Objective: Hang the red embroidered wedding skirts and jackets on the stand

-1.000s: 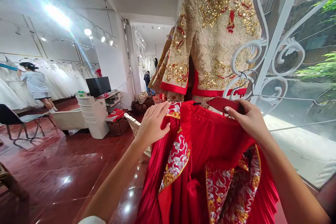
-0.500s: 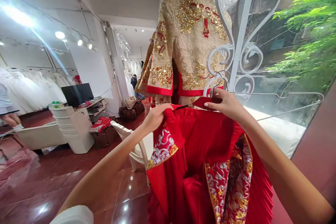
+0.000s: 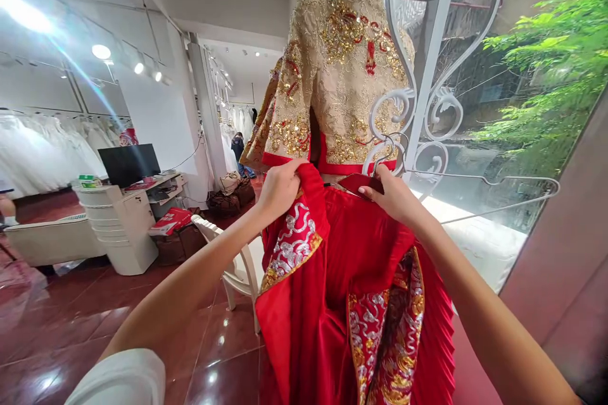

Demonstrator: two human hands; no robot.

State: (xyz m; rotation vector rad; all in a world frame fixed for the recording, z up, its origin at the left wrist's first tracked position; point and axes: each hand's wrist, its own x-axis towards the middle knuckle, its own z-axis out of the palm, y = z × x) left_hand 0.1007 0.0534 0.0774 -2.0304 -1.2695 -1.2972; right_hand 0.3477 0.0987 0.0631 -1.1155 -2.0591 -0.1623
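Observation:
A red pleated skirt [image 3: 332, 266] with silver and gold embroidery hangs before me from a dark red hanger [image 3: 354, 183]. My left hand [image 3: 281, 190] is closed on the skirt's folded waist edge at its left end; whether it also grips the hanger underneath cannot be seen. With the fingers of my right hand [image 3: 390, 195] I hold the hanger near its metal hook, thumb on the front. Right behind the skirt hangs a beige jacket [image 3: 342, 88] with gold sequins, red trim and a red tassel.
A white scrolled metal rack [image 3: 422, 69] stands by the window, with an unused wire hanger [image 3: 503, 180] at right. A white chair [image 3: 244, 266] is just left of the skirt. Further back are a desk with a monitor [image 3: 130, 164], bags [image 3: 232, 196] and white gowns [image 3: 52, 152].
My left hand has shifted further over the skirt's waist, covering the dark strip near the hanger's end. The skirt and both hands have moved slightly left in view.

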